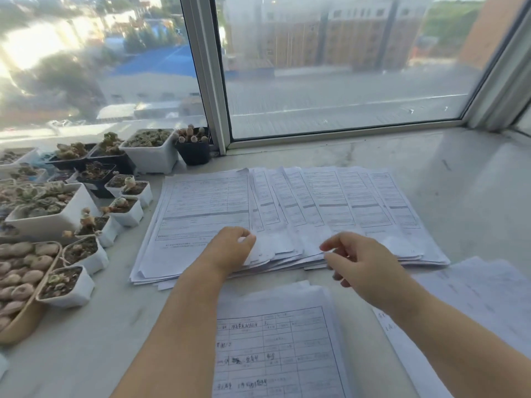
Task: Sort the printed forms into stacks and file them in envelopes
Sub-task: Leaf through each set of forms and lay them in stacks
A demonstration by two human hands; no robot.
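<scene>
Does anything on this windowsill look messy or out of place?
Only the printed forms: they lie fanned out and askew, edges unaligned, under the left hand. The succulent pots stand upright, nothing spilled.

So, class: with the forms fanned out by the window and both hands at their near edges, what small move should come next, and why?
Probably the left hand lifts the sheet corner it pinches off the fanned forms. The right hand hovers beside it holding nothing, and the near stack lies ready to receive it.

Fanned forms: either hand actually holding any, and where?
Left hand pinches the near bottom edge of sheets in the fanned forms, fingers curled at the corner. Right hand hovers above the near edge, holding nothing.
</scene>
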